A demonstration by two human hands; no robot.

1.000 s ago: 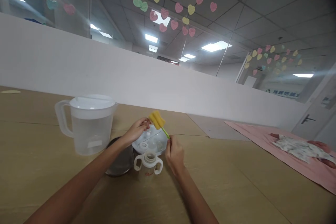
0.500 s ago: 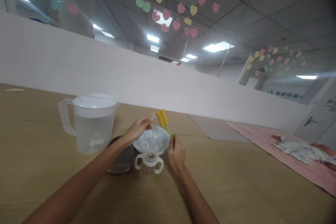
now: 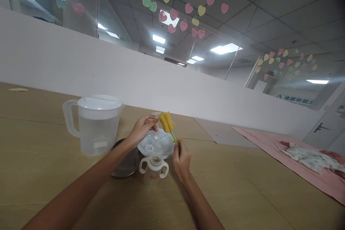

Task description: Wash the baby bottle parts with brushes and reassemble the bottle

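Note:
My left hand [image 3: 143, 128] pinches a small clear straw-like piece [image 3: 157, 124] above a white bowl [image 3: 170, 153]. In my right hand [image 3: 182, 158] is the green handle of a brush, whose yellow sponge head [image 3: 166, 122] is raised beside my left fingertips. The bowl holds a white ring [image 3: 148, 148] and clear parts that are hard to tell apart. An uncapped bottle [image 3: 153, 172] with two white handles stands upright in front of the bowl, between my forearms.
A lidded clear pitcher [image 3: 98, 129] stands at the left, with a dark round container [image 3: 126, 161] partly behind my left forearm. On the right, a pink cloth [image 3: 302, 167] bears a doll-like figure in patterned clothing [image 3: 309, 155].
My left hand has shifted slightly, and the clear piece's upper end now shows behind the yellow sponge. The brush stays in my right hand. The view has moved a little.

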